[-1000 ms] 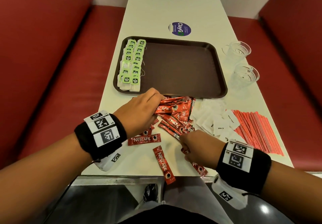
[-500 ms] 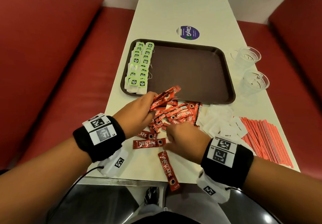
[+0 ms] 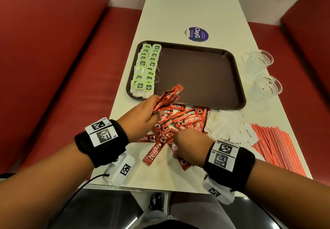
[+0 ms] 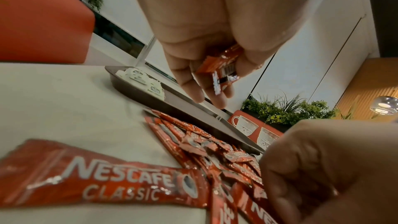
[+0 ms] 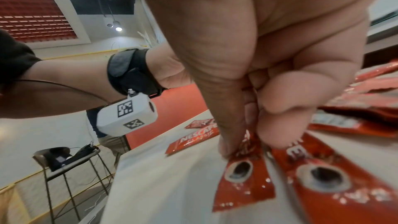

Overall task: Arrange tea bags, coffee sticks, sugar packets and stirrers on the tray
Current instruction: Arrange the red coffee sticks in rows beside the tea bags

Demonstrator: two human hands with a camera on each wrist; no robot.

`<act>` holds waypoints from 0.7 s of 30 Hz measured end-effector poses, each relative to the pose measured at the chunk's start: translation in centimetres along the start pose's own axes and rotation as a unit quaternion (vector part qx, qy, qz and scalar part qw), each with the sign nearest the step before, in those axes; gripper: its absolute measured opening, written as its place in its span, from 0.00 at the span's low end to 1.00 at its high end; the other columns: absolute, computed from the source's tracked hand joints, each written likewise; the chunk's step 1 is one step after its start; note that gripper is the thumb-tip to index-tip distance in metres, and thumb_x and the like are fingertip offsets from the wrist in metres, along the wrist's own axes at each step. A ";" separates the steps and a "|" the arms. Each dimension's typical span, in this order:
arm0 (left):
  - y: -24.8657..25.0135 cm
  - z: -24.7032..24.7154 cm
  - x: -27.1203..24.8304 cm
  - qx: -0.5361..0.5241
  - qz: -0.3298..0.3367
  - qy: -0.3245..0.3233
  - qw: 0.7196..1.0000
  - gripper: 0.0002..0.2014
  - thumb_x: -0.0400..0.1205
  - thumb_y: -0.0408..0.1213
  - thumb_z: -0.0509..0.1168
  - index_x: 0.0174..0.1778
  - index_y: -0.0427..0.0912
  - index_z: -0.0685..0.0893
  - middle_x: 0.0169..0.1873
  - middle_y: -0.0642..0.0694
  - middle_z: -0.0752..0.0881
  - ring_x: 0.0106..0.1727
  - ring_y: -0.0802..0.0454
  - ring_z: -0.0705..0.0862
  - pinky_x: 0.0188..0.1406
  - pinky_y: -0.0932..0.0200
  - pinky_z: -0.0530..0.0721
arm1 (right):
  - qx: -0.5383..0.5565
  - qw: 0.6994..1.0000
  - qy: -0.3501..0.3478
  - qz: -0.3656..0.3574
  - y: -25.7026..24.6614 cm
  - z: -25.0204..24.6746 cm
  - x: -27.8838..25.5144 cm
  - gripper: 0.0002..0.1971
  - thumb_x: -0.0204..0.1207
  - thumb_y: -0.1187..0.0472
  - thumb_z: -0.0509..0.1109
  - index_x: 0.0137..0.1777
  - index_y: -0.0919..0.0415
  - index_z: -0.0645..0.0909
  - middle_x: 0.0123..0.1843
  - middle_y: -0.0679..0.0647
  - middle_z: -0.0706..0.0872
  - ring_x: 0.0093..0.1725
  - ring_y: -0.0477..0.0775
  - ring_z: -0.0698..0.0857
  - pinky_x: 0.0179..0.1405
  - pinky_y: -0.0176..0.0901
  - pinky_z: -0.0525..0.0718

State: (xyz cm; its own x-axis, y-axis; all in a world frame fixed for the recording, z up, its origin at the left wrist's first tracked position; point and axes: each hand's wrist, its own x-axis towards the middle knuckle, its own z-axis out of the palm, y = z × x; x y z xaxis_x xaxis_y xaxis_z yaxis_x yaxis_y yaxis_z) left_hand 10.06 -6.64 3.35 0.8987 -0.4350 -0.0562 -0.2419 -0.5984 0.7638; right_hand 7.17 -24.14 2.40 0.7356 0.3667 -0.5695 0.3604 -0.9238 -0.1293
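Note:
A brown tray [image 3: 200,79] lies on the white table, with two rows of green-tagged tea bags [image 3: 146,68] along its left side. Red coffee sticks [image 3: 185,120] are heaped on the table in front of the tray. My left hand [image 3: 141,118] grips a bunch of coffee sticks [image 3: 167,96] lifted above the heap, their ends over the tray's near rim; the left wrist view shows the bunch [image 4: 221,69] between thumb and fingers. My right hand [image 3: 189,145] pinches a coffee stick [image 5: 243,181] lying near the table's front edge. White sugar packets [image 3: 230,129] and red stirrers [image 3: 275,143] lie to the right.
Two clear glass cups [image 3: 257,62] [image 3: 267,87] stand right of the tray. A purple round sticker [image 3: 196,34] is on the table beyond it. Red bench seats [image 3: 62,68] run along both sides. A loose coffee stick [image 3: 154,154] lies near the front edge.
My left hand has lifted a bunch of coffee sticks off the heap toward the tray. My right hand has shifted left along the front edge onto another stick.

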 end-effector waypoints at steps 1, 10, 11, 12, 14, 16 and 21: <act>-0.1 0.0 0.1 -0.005 -0.005 -0.002 1.000 0.05 0.87 0.42 0.55 0.57 0.47 0.70 0.51 0.46 0.85 0.52 0.49 0.85 0.54 0.44 0.83 | 0.007 1.000 -0.002 0.003 0.2 -0.2 0.2 0.12 0.77 0.52 0.73 0.44 0.60 0.76 0.39 0.55 0.79 0.39 0.55 0.77 0.31 0.42 0.74; 1.3 -1.7 2.7 -0.298 -0.106 -0.020 0.948 0.09 0.88 0.30 0.54 0.57 0.48 0.75 0.38 0.46 0.84 0.36 0.53 0.84 0.42 0.57 0.86 | 0.222 0.946 0.236 -0.015 4.2 -7.5 -0.3 0.13 0.77 0.46 0.70 0.43 0.55 0.79 0.33 0.50 0.83 0.28 0.44 0.83 0.29 0.39 0.81; 1.7 -2.1 3.2 -0.323 -0.111 -0.020 0.940 0.10 0.88 0.30 0.53 0.57 0.47 0.75 0.37 0.46 0.84 0.34 0.53 0.83 0.39 0.59 0.85 | 0.278 0.924 0.263 -0.021 4.7 -8.9 -0.2 0.12 0.78 0.46 0.69 0.46 0.55 0.80 0.36 0.52 0.85 0.27 0.44 0.86 0.30 0.40 0.84; 2.1 -2.5 3.7 -0.340 -0.115 -0.020 0.933 0.09 0.88 0.29 0.53 0.56 0.47 0.76 0.36 0.46 0.85 0.33 0.53 0.83 0.37 0.60 0.85 | 0.337 0.898 0.282 -0.030 5.2 -10.2 0.0 0.11 0.79 0.47 0.69 0.49 0.55 0.80 0.38 0.54 0.86 0.27 0.45 0.87 0.31 0.42 0.85; 2.8 -3.1 4.9 -0.360 -0.118 -0.017 0.925 0.08 0.87 0.29 0.53 0.54 0.45 0.76 0.34 0.47 0.85 0.32 0.53 0.82 0.35 0.62 0.84 | 0.440 0.849 0.288 -0.057 5.8 -12.4 0.7 0.14 0.78 0.48 0.70 0.53 0.58 0.80 0.42 0.58 0.88 0.30 0.52 0.89 0.33 0.48 0.87; 3.2 -3.7 6.2 -0.369 -0.116 -0.011 0.922 0.08 0.87 0.29 0.54 0.53 0.45 0.76 0.33 0.47 0.85 0.30 0.54 0.81 0.33 0.63 0.83 | 0.492 0.823 0.274 -0.075 6.1 -14.2 1.6 0.16 0.78 0.49 0.69 0.54 0.62 0.80 0.39 0.56 0.88 0.30 0.56 0.87 0.30 0.45 0.86; 2.6 -5.1 9.2 -0.339 -0.106 0.020 0.935 0.06 0.88 0.33 0.56 0.55 0.46 0.77 0.34 0.47 0.85 0.29 0.54 0.80 0.34 0.59 0.80 | 0.487 0.827 0.271 -0.077 7.0 -16.8 4.4 0.13 0.83 0.54 0.65 0.47 0.64 0.82 0.27 0.53 0.81 0.20 0.47 0.77 0.20 0.33 0.74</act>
State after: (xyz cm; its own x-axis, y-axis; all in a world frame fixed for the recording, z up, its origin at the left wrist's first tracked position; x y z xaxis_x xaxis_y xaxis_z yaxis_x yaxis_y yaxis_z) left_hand 19.56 -8.74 8.06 0.9163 -0.3221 -0.2382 0.2179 -0.0982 0.9710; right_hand 22.57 -27.11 12.59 0.9682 0.2394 -0.0726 0.0344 -0.4149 -0.9092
